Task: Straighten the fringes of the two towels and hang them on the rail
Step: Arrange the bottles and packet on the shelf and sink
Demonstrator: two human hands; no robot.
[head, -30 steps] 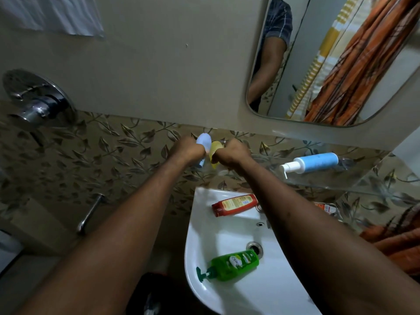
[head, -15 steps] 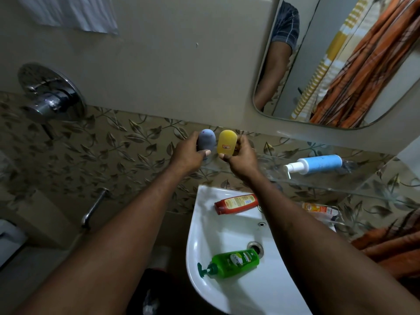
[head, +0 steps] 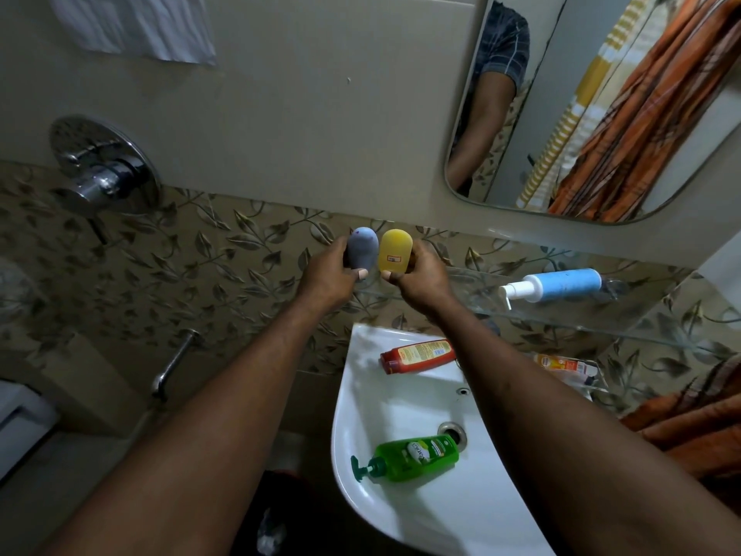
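My left hand (head: 326, 274) grips a grey-blue bottle (head: 362, 248), its rounded bottom turned toward me. Beside it my right hand (head: 423, 276) grips a yellow bottle (head: 395, 250) with a small label. Both bottles are held side by side in front of the leaf-patterned wall, above the left end of the glass shelf (head: 561, 311). A white towel (head: 136, 26) hangs at the top left of the wall. An orange striped towel (head: 697, 427) lies bunched at the right edge. The mirror (head: 561, 114) reflects orange and yellow-striped cloth.
A blue pump bottle (head: 561, 280) lies on the glass shelf. The white washbasin (head: 373, 415) holds a red-orange bottle (head: 417, 355) and a green pump bottle (head: 409, 457). A chrome mixer valve (head: 102, 166) and spout (head: 174, 363) sit on the wall at left.
Both hands have lifted and tipped the two bottles so their bottoms face me. The camera has shifted so more of the white towel shows.
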